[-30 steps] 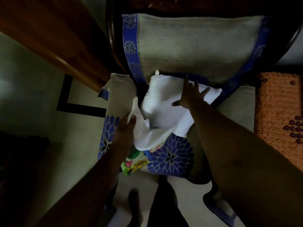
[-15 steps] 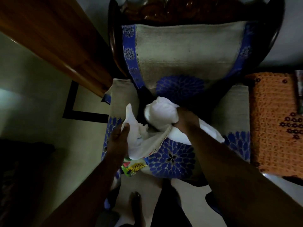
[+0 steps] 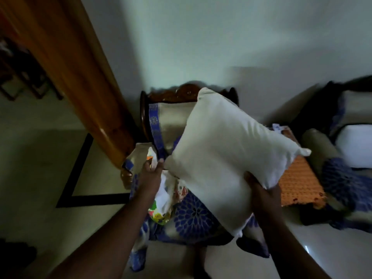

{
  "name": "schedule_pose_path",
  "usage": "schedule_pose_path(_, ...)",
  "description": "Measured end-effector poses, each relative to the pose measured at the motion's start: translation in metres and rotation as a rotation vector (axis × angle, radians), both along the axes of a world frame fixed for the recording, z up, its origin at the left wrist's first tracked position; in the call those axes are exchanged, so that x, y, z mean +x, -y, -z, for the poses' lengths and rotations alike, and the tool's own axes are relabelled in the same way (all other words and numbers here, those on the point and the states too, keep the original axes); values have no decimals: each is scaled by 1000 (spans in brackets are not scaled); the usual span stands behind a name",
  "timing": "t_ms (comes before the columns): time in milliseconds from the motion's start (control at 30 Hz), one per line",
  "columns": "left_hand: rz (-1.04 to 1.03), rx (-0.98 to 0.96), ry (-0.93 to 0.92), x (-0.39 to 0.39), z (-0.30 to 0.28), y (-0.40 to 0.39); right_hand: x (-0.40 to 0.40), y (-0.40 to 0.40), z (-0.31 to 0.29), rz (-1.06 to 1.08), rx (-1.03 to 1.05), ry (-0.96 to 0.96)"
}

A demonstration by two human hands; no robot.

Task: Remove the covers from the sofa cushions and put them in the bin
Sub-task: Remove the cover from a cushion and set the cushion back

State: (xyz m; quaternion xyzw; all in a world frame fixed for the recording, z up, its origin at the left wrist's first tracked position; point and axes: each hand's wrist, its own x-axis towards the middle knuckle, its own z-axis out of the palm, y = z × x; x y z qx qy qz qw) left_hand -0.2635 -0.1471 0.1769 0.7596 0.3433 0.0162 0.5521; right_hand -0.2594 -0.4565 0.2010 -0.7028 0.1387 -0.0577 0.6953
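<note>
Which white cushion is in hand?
The bare white cushion gripped by the right hand over the chair; the other white cushion lies untouched at far right.

The bare white cushion is out of its cover and held tilted in the air above the chair seat, one corner pointing up and one to the right. Its lower right edge is gripped by the right hand. The removed cover, white inside with a colourful print, lies crumpled on the seat below the cushion's left corner, just under the left hand.
</note>
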Motion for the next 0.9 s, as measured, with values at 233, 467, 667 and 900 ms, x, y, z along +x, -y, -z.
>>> schedule_pose_path(233,373,107,108,-9,-73,29,-106,48,-20,-50,151,103)
schedule_pose_path(467,534,351,118,-36,-87,78,-119,144,-25,-215,248,-122)
schedule_pose_path(667,455,325,291,-65,-90,110,-38,251,-54,-223,40,-155)
schedule_pose_path(900,422,291,362,-78,-88,155,-49,115,-122,-522,-606,124)
